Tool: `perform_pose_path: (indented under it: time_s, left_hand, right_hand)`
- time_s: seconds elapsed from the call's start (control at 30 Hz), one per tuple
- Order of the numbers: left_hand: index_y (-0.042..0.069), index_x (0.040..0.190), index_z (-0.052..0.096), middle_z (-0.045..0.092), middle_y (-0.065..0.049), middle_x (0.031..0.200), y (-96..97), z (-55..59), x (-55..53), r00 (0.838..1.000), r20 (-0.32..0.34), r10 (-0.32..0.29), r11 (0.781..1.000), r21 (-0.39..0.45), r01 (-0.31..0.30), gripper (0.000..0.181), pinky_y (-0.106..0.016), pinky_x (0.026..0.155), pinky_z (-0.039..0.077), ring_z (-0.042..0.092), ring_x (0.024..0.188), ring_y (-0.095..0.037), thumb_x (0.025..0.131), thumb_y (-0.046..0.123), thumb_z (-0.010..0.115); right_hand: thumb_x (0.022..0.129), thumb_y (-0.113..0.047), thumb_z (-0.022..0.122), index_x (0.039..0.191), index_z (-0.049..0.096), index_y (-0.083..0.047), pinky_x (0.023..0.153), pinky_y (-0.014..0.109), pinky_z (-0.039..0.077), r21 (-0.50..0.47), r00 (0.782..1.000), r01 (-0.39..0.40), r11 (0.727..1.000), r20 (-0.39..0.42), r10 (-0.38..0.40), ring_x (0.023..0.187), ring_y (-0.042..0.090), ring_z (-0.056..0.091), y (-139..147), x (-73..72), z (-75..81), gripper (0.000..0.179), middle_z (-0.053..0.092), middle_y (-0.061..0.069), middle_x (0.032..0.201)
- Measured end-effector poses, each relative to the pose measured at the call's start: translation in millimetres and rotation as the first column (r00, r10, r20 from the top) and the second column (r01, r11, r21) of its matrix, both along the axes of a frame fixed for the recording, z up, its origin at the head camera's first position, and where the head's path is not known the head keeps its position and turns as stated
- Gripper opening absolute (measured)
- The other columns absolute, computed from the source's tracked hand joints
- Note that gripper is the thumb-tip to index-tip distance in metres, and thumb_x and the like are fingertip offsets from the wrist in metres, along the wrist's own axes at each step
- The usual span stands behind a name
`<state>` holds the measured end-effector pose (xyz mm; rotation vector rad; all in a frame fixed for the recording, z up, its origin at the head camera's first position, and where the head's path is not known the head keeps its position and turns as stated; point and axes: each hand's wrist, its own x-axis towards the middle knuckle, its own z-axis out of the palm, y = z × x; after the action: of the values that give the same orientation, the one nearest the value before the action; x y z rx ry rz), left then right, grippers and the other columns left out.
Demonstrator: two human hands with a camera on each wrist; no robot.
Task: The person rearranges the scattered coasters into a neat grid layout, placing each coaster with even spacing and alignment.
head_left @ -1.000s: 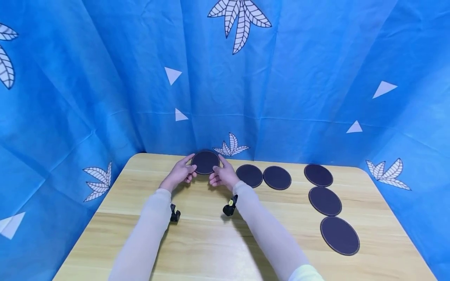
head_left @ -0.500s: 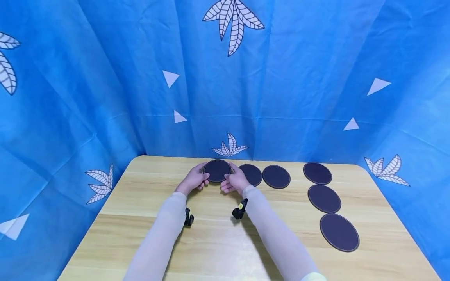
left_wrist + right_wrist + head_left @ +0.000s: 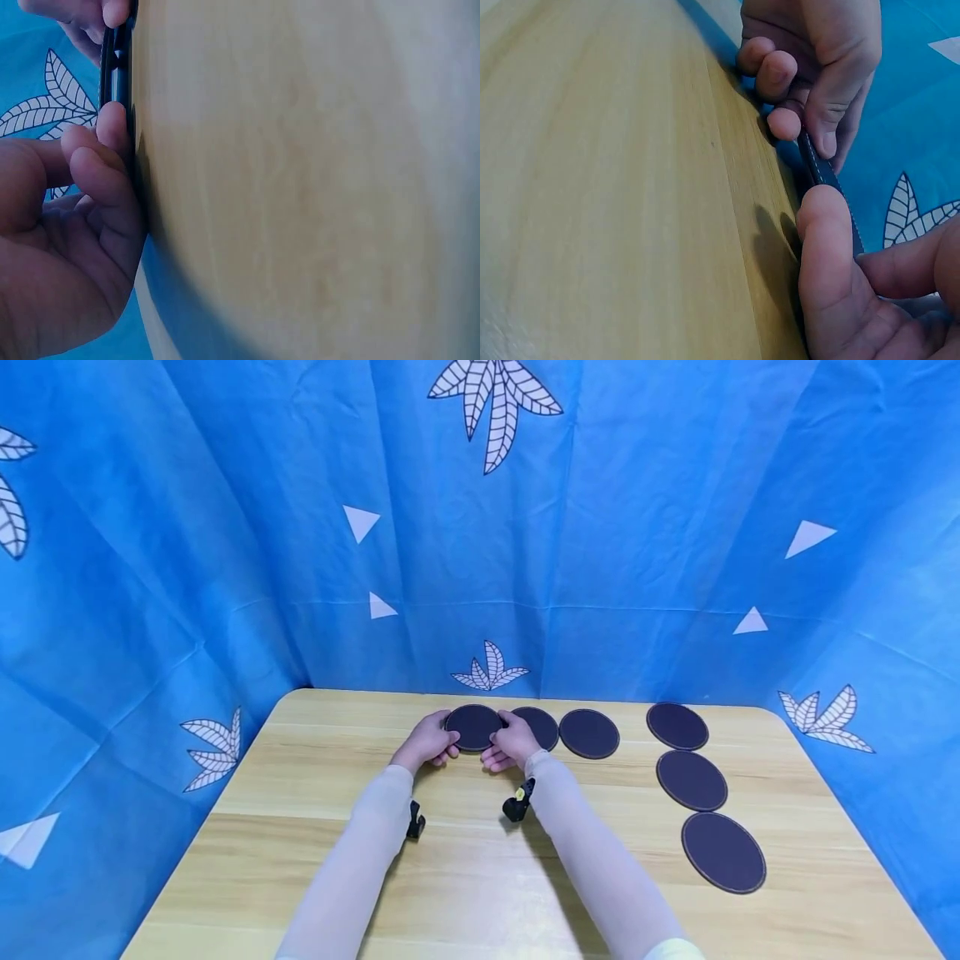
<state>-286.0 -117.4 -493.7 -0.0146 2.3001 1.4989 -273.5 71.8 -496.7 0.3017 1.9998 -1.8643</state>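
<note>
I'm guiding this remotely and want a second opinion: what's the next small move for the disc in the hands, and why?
I'd probably settle the held disc flat on the table, left of the nearest disc: the left hand and right hand grip opposite edges, and it lines up roughly with that neighbour. Table contact isn't clear.

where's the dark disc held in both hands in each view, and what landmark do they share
Head: the held disc is just below the middle, between the left hand and right hand
Left wrist: upper left, edge-on
Right wrist: right of centre, edge-on
Shared landmark: blue curtain with white leaf print
</note>
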Motion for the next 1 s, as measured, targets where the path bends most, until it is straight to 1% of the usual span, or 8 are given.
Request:
perform_pose_path:
  time_s: [0.13,0.23,0.37,0.5,0.6,0.67,0.83,1.0]
  left_hand:
    - [0.008,0.160,0.025,0.063,-0.009,0.067,1.9,-1.3,0.8,1.000,0.016,0.022,1.000,0.012,-0.022,0.064,-0.024,0.043,0.048,0.053,0.047,-0.012,0.103,0.007,0.055]
    - [0.008,0.160,0.025,0.062,-0.010,0.066,3.4,-1.3,1.3,1.000,0.010,0.030,0.999,0.023,-0.030,0.065,-0.026,0.043,0.051,0.056,0.047,-0.013,0.102,0.005,0.054]
    - [0.007,0.160,0.024,0.063,-0.011,0.065,4.6,-1.4,1.6,0.999,0.003,0.041,0.999,0.017,-0.041,0.066,-0.028,0.044,0.053,0.057,0.046,-0.014,0.101,0.003,0.054]
    - [0.008,0.160,0.025,0.064,-0.012,0.065,4.2,-2.1,-0.6,0.999,0.012,0.046,0.998,0.034,-0.047,0.068,-0.028,0.044,0.053,0.058,0.046,-0.015,0.100,0.002,0.056]
    - [0.007,0.160,0.026,0.065,-0.013,0.066,1.3,-0.6,-1.8,0.999,0.007,0.043,0.997,0.058,-0.043,0.068,-0.029,0.045,0.054,0.059,0.047,-0.015,0.099,0.001,0.057]
    - [0.008,0.160,0.028,0.065,-0.012,0.066,-1.2,-2.5,-2.2,0.999,0.008,0.044,0.997,0.069,-0.044,0.068,-0.029,0.046,0.055,0.059,0.047,-0.014,0.099,0.001,0.058]
    - [0.008,0.159,0.030,0.065,-0.011,0.067,-3.9,-5.9,-1.0,0.999,0.005,0.054,0.995,0.078,-0.054,0.067,-0.028,0.046,0.055,0.059,0.047,-0.013,0.099,0.002,0.059]
    - [0.007,0.159,0.030,0.065,-0.012,0.067,-3.1,-4.9,-0.1,0.998,0.001,0.061,0.993,0.097,-0.060,0.067,-0.028,0.046,0.055,0.060,0.047,-0.013,0.099,0.001,0.059]
  right_hand:
    - [0.101,0.001,0.047,0.164,0.016,-0.016,0.052,0.037,0.059,0.003,1.000,-0.014,1.000,0.001,0.014,0.052,0.022,0.067,0.2,0.1,-1.6,0.072,0.070,0.022,0.074]
    - [0.101,0.002,0.046,0.164,0.017,-0.017,0.051,0.036,0.059,-0.001,1.000,-0.007,1.000,-0.001,0.007,0.051,0.023,0.067,-0.2,1.1,-1.5,0.072,0.070,0.022,0.074]
    - [0.100,0.002,0.047,0.164,0.018,-0.018,0.051,0.035,0.059,-0.003,1.000,-0.001,1.000,0.000,0.001,0.051,0.022,0.066,-0.5,2.0,-0.8,0.072,0.070,0.023,0.075]
    - [0.100,0.001,0.048,0.164,0.019,-0.020,0.051,0.036,0.059,-0.001,1.000,-0.001,1.000,-0.007,0.001,0.050,0.022,0.066,1.0,2.0,-2.8,0.073,0.071,0.023,0.076]
    - [0.101,0.001,0.049,0.163,0.020,-0.021,0.050,0.035,0.058,-0.009,1.000,-0.003,1.000,-0.017,0.003,0.050,0.021,0.066,1.4,1.6,-2.7,0.073,0.071,0.023,0.076]
    - [0.101,0.000,0.050,0.163,0.020,-0.021,0.050,0.034,0.058,-0.019,1.000,-0.004,1.000,-0.015,0.004,0.049,0.020,0.066,1.5,2.2,-3.1,0.072,0.071,0.023,0.076]
    - [0.101,0.000,0.050,0.163,0.020,-0.021,0.050,0.033,0.058,-0.040,1.000,-0.005,0.999,-0.014,0.005,0.049,0.019,0.065,2.2,3.4,-6.3,0.072,0.071,0.022,0.076]
    - [0.102,0.000,0.051,0.163,0.020,-0.021,0.049,0.033,0.057,-0.032,1.000,-0.007,0.999,-0.029,0.006,0.049,0.019,0.065,3.0,4.0,-5.6,0.072,0.071,0.022,0.077]
